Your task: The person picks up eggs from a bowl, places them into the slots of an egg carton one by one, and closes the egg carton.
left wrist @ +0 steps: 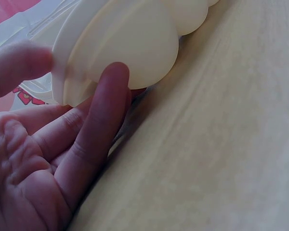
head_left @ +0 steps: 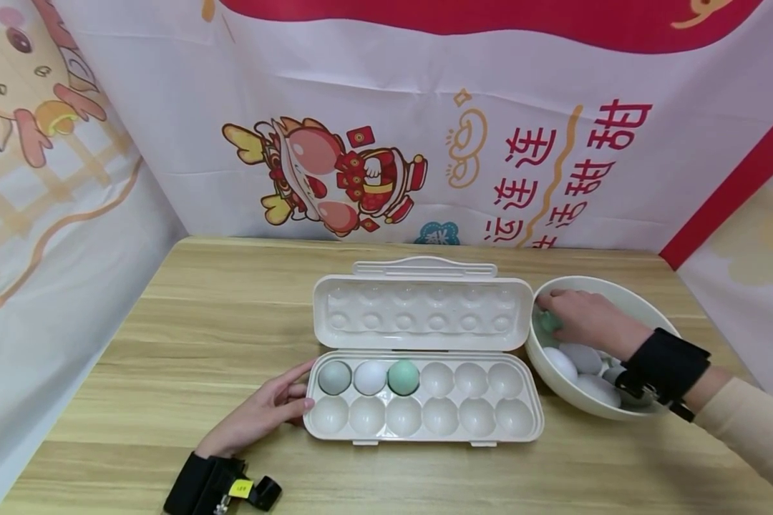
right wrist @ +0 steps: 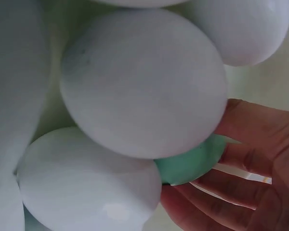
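Note:
An egg box (head_left: 425,395) lies with its lid (head_left: 423,312) folded back. Its far row holds a grey-green egg (head_left: 334,377), a white egg (head_left: 370,377) and a green egg (head_left: 403,377) at the left end. My left hand (head_left: 264,411) grips the box's left end, thumb at the rim and fingers against the rounded wall (left wrist: 144,43). Inside the white bowl (head_left: 618,290), my right hand (head_left: 589,318) holds another green egg (head_left: 550,322) by its far left side. In the right wrist view, a pale egg (right wrist: 144,82) partly covers that green egg (right wrist: 192,161).
The bowl also holds several white and grey eggs, among them a white one (head_left: 560,363) and a grey one (head_left: 581,357). It stands close beside the box's right end on the wooden table (head_left: 219,315). A printed cloth (head_left: 373,86) hangs behind the table.

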A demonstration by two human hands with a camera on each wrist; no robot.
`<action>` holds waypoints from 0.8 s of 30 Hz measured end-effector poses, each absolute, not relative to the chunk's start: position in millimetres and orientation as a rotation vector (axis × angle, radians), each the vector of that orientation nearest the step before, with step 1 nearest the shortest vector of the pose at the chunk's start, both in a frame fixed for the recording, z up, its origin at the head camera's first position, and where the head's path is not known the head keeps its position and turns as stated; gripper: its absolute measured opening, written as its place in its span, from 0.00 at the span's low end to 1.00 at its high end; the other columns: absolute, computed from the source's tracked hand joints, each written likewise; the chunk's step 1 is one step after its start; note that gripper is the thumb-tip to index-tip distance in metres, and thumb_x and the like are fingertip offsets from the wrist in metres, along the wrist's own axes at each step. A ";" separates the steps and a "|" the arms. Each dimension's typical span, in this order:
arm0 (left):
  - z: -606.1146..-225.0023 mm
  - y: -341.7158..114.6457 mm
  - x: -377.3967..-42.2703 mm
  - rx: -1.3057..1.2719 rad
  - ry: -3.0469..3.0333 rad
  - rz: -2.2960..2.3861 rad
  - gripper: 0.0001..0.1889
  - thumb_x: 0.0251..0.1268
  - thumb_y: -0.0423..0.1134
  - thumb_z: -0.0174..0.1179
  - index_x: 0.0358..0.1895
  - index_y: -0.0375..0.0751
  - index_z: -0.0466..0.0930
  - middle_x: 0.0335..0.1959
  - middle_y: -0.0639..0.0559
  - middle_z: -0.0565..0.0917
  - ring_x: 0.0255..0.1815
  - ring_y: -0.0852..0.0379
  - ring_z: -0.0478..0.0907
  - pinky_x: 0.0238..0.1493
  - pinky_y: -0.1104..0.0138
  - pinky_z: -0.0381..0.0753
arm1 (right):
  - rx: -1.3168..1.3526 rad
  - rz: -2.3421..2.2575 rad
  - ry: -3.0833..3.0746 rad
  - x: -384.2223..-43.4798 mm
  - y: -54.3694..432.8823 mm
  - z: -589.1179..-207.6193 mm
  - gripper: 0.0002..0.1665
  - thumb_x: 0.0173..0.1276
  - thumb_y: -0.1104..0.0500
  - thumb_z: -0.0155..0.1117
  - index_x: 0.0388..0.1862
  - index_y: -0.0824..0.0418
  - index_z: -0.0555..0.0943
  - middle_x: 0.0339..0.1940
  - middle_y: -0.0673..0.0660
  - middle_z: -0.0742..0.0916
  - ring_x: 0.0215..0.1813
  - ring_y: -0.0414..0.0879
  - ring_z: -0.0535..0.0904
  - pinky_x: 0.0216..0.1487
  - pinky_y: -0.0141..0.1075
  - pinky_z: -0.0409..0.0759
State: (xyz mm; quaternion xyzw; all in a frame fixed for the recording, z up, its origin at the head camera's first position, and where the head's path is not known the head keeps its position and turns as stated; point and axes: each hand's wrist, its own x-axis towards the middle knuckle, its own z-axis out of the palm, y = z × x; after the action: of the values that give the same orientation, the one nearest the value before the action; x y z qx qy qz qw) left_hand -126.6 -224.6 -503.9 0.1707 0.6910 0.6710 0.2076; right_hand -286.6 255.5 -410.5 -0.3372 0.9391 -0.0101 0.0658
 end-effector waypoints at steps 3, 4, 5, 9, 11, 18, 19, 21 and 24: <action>-504.1 -225.0 -126.6 0.476 1.931 1.862 0.36 0.74 0.31 0.51 0.75 0.27 0.40 0.52 0.26 0.76 0.45 0.52 0.81 0.44 0.63 0.82 | -1.032 -0.053 2.843 -287.1 257.3 -411.6 0.21 0.45 0.68 0.78 0.38 0.61 0.79 0.29 0.51 0.79 0.31 0.48 0.76 0.31 0.46 0.78; -504.1 -225.3 -126.4 0.474 1.934 1.861 0.36 0.74 0.31 0.51 0.75 0.27 0.40 0.52 0.26 0.76 0.45 0.52 0.81 0.44 0.63 0.81 | -1.035 -0.057 2.845 -287.2 257.6 -411.7 0.21 0.45 0.68 0.78 0.38 0.61 0.79 0.29 0.51 0.79 0.31 0.47 0.75 0.31 0.45 0.77; -503.8 -225.4 -126.2 0.472 1.936 1.860 0.36 0.74 0.31 0.51 0.75 0.27 0.40 0.52 0.26 0.76 0.45 0.52 0.81 0.44 0.63 0.81 | -1.037 -0.058 2.846 -287.2 257.9 -411.8 0.21 0.45 0.68 0.78 0.38 0.61 0.79 0.28 0.51 0.79 0.30 0.47 0.75 0.31 0.45 0.77; -502.4 -225.7 -125.5 0.462 1.942 1.858 0.36 0.74 0.31 0.51 0.75 0.27 0.40 0.53 0.25 0.76 0.45 0.52 0.81 0.45 0.63 0.81 | -1.042 -0.047 2.853 -286.4 258.4 -410.2 0.20 0.45 0.68 0.78 0.35 0.60 0.77 0.27 0.50 0.77 0.29 0.46 0.74 0.28 0.43 0.76; -502.1 -225.2 -125.0 0.463 1.945 1.858 0.35 0.74 0.31 0.50 0.75 0.27 0.40 0.53 0.25 0.76 0.45 0.52 0.81 0.45 0.63 0.81 | -1.016 -0.047 2.847 -284.9 258.7 -408.0 0.20 0.46 0.68 0.78 0.34 0.60 0.76 0.26 0.50 0.77 0.28 0.46 0.73 0.28 0.42 0.76; -500.4 -223.3 -123.9 0.471 1.929 1.881 0.35 0.73 0.30 0.50 0.74 0.26 0.39 0.53 0.25 0.76 0.46 0.52 0.81 0.45 0.63 0.81 | -0.946 -0.108 2.835 -279.8 261.0 -396.8 0.22 0.47 0.67 0.79 0.36 0.61 0.75 0.28 0.52 0.78 0.29 0.46 0.72 0.31 0.40 0.78; -500.3 -223.1 -123.9 0.470 1.929 1.881 0.35 0.74 0.30 0.50 0.74 0.26 0.39 0.53 0.25 0.76 0.46 0.52 0.81 0.45 0.63 0.81 | -0.946 -0.116 2.837 -278.9 261.5 -395.5 0.22 0.48 0.67 0.79 0.36 0.61 0.75 0.28 0.52 0.77 0.29 0.46 0.72 0.31 0.40 0.78; -500.0 -223.1 -124.0 0.471 1.928 1.881 0.35 0.74 0.30 0.50 0.75 0.26 0.39 0.53 0.25 0.76 0.45 0.52 0.81 0.45 0.63 0.81 | -0.932 -0.130 2.837 -277.3 262.0 -393.5 0.22 0.48 0.66 0.79 0.37 0.61 0.75 0.29 0.52 0.78 0.29 0.46 0.72 0.32 0.40 0.79; -500.0 -223.2 -124.1 0.481 1.928 1.883 0.35 0.74 0.30 0.50 0.75 0.26 0.39 0.53 0.25 0.76 0.45 0.52 0.81 0.44 0.63 0.81 | -0.945 -0.125 2.847 -275.1 262.4 -391.8 0.22 0.49 0.66 0.78 0.37 0.62 0.74 0.29 0.52 0.77 0.29 0.45 0.71 0.30 0.39 0.78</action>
State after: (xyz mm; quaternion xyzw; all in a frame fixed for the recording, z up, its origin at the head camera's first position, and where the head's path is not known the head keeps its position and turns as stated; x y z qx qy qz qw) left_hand -124.1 -223.2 -500.0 0.1721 0.6899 0.6738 0.2010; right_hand -275.1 262.4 -391.8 -0.3139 0.9460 -0.0417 0.0697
